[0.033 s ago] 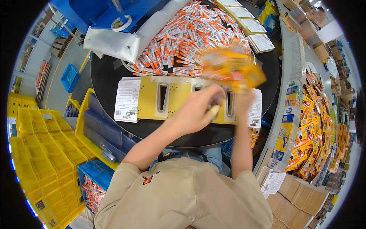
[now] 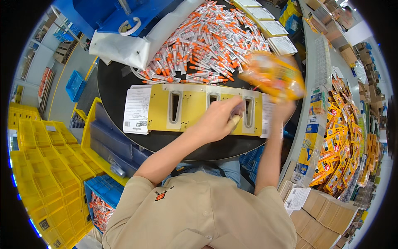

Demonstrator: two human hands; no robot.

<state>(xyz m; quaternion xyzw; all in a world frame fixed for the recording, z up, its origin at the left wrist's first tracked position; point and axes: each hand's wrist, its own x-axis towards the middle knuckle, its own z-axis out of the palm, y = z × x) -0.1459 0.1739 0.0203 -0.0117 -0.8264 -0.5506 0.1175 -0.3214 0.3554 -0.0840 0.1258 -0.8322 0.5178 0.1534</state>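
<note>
My right hand (image 2: 283, 111), blurred by motion, grips an orange-yellow blister card pack (image 2: 273, 76) with a clear plastic front, held up over the right end of the yellow jig. My left hand (image 2: 223, 118) is closed, fingers curled, above the middle of the jig; a pale yellowish bit shows at its thumb, and what it holds, if anything, I cannot make out. The yellow jig (image 2: 157, 108) lies across the black round table (image 2: 112, 83) and has long slots with clear rims. Beyond it spreads a heap of small white tubes with orange caps (image 2: 207, 41).
White printed cards (image 2: 136, 112) lie at the jig's left end, with more card stacks (image 2: 284, 45) at the back right. Yellow crates (image 2: 49, 166) stand at the left. A blue bin of tubes (image 2: 101, 207) sits lower left. Orange-yellow packs (image 2: 336, 145) pile up at the right.
My right hand has swung the blister card pack to the right, away from above the jig's middle. My left hand has stayed almost in place, still closed.
</note>
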